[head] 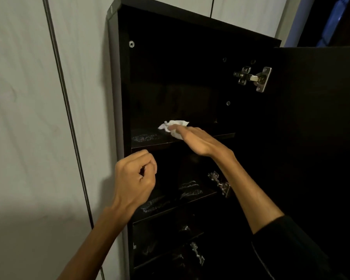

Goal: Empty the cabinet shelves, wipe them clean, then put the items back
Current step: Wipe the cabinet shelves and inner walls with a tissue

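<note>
Right hand (196, 141) flat, fingers straight, pressing crumpled white tissue (174, 127) onto top shelf (220, 136) of dark cabinet (117, 77). Left hand (134, 178) curled into loose fist, holding nothing, hovering below shelf front. Door (315, 118) open at right.

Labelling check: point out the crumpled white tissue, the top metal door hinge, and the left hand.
crumpled white tissue (173, 126): head view, centre.
top metal door hinge (253, 78): head view, middle.
left hand (134, 178): head view, back of hand.

A crumpled white cloth (175, 127) lies on the dark upper shelf (214, 136); faint shiny wrapped items (190, 188) rest on the lower shelf (202, 196).
</note>
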